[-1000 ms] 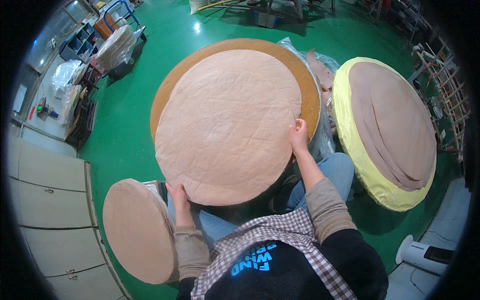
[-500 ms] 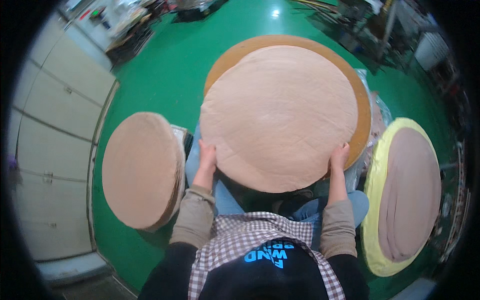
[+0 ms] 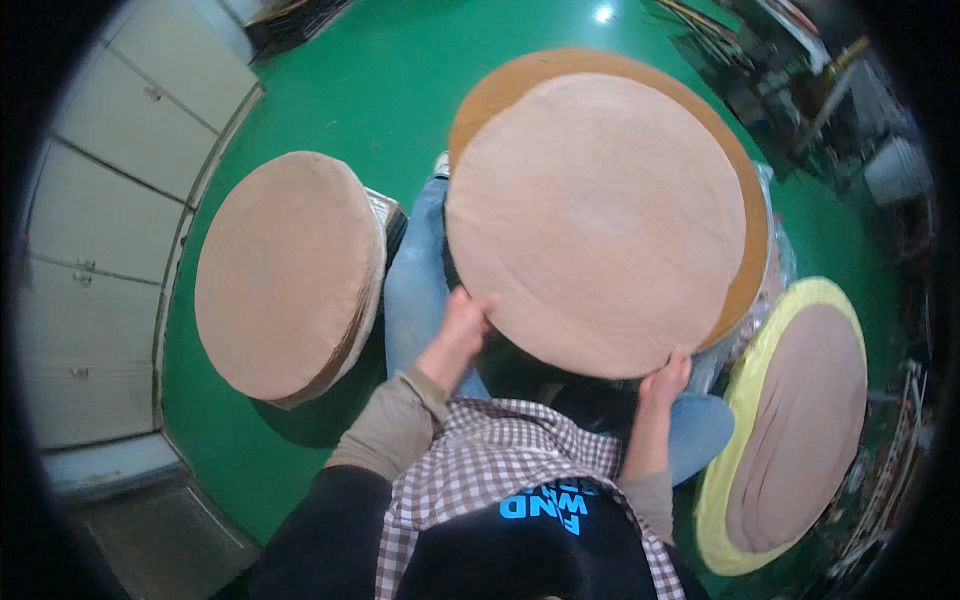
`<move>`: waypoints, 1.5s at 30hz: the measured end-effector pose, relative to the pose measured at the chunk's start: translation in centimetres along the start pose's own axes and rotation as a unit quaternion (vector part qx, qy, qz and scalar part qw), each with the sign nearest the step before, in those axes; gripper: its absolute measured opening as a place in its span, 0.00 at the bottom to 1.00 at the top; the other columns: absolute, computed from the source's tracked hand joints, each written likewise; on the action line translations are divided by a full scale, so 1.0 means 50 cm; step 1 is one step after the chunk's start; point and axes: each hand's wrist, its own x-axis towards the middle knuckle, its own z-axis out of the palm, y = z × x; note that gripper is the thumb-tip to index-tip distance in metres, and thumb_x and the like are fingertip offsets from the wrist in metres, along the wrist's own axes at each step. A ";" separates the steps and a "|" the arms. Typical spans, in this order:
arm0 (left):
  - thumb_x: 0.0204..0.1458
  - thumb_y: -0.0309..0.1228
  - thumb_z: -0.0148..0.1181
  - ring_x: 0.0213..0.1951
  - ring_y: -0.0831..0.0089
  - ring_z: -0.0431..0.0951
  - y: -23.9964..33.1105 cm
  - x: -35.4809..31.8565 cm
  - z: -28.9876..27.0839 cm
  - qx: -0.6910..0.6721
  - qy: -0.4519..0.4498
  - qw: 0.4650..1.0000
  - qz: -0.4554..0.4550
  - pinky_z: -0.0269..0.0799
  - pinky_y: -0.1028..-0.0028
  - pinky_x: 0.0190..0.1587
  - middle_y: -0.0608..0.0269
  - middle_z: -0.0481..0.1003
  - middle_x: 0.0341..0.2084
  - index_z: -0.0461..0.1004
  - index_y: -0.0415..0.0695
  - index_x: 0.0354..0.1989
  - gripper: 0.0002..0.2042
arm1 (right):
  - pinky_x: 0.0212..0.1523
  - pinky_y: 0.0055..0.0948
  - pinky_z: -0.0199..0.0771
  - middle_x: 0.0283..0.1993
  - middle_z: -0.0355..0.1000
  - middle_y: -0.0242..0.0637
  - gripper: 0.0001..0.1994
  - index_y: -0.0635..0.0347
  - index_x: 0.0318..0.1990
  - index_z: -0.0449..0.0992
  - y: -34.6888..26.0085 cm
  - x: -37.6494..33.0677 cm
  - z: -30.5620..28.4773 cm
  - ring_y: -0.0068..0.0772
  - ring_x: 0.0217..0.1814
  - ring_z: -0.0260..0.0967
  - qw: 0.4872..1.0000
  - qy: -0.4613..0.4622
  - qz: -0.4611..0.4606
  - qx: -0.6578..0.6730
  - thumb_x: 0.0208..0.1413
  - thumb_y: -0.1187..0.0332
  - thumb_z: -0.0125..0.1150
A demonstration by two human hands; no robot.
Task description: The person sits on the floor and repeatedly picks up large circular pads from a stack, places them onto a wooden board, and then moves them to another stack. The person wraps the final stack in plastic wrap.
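A large, round, thin tan sheet (image 3: pixel 600 220), perhaps dough or leather, lies on a round brown board (image 3: pixel 740 300) in front of me. The board shows as a crescent along the sheet's far and right sides. My left hand (image 3: pixel 463 325) pinches the sheet's near left edge between thumb and fingers. Further right, my right hand (image 3: pixel 668 378) grips the near edge, fingers curled over it. Both hands are closed on the one sheet. What supports the board is mostly hidden.
To my left stands a stack of similar round tan sheets (image 3: pixel 285 275). At my right, folded brownish sheets (image 3: pixel 800 430) rest on a round yellow cloth-like base (image 3: pixel 718 500). Pale cabinets (image 3: pixel 110 270) line the left; clutter (image 3: pixel 810 90) fills the far right. The floor (image 3: pixel 400 90) is green.
Both hands now hold the sheet closer together along its near edge, the right one having moved inward and nearer to me. The whole view has turned slightly left.
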 end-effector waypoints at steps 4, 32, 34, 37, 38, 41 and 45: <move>0.53 0.22 0.50 0.49 0.62 0.72 -0.049 -0.075 0.020 -0.052 -0.014 0.994 -0.099 0.72 0.59 0.49 0.58 0.71 0.48 0.64 0.42 0.54 0.18 | 0.53 0.43 0.70 0.49 0.68 0.43 0.16 0.68 0.51 0.64 -0.029 0.022 -0.043 0.43 0.51 0.67 0.998 0.003 0.043 -0.036 0.54 0.74 0.44; 0.48 0.25 0.43 0.51 0.50 0.70 0.092 0.264 0.098 0.292 0.107 0.929 0.201 0.63 0.61 0.53 0.42 0.70 0.47 0.61 0.40 0.53 0.20 | 0.41 0.40 0.74 0.42 0.69 0.44 0.14 0.71 0.41 0.69 -0.115 0.176 -0.084 0.42 0.41 0.70 0.984 0.004 0.017 -0.177 0.47 0.75 0.45; 0.48 0.25 0.44 0.51 0.51 0.70 0.089 0.201 0.083 0.203 0.089 0.954 0.200 0.63 0.60 0.53 0.43 0.71 0.46 0.61 0.40 0.53 0.20 | 0.43 0.42 0.73 0.43 0.69 0.44 0.14 0.71 0.41 0.69 -0.122 0.161 -0.071 0.43 0.42 0.70 0.993 -0.013 0.058 -0.101 0.47 0.74 0.45; 0.44 0.22 0.49 0.43 0.60 0.72 0.071 0.083 0.057 0.252 0.079 0.954 0.144 0.65 0.66 0.47 0.51 0.72 0.38 0.64 0.39 0.44 0.15 | 0.45 0.43 0.73 0.45 0.69 0.47 0.14 0.70 0.43 0.69 -0.123 0.141 -0.081 0.46 0.46 0.69 0.982 0.070 -0.037 -0.172 0.49 0.73 0.45; 0.43 0.20 0.51 0.37 0.69 0.73 0.069 0.058 0.050 0.240 0.064 0.964 0.096 0.67 0.69 0.42 0.56 0.73 0.31 0.65 0.38 0.38 0.11 | 0.46 0.44 0.73 0.46 0.68 0.47 0.15 0.70 0.44 0.69 -0.125 0.140 -0.088 0.46 0.47 0.68 0.982 0.052 -0.017 -0.183 0.49 0.73 0.44; 0.45 0.22 0.51 0.38 0.71 0.73 0.103 0.083 0.039 0.143 -0.006 0.988 0.054 0.68 0.72 0.44 0.59 0.73 0.34 0.67 0.37 0.41 0.13 | 0.50 0.47 0.71 0.50 0.67 0.48 0.18 0.69 0.50 0.65 -0.131 0.157 -0.106 0.47 0.52 0.66 0.973 0.045 0.139 -0.181 0.52 0.72 0.45; 0.46 0.23 0.49 0.46 0.63 0.72 0.137 0.216 0.074 0.213 0.029 0.968 0.128 0.66 0.70 0.49 0.51 0.73 0.42 0.65 0.36 0.49 0.19 | 0.53 0.49 0.68 0.53 0.65 0.47 0.20 0.68 0.54 0.62 -0.151 0.205 -0.117 0.47 0.54 0.64 0.979 -0.016 0.133 -0.151 0.56 0.66 0.43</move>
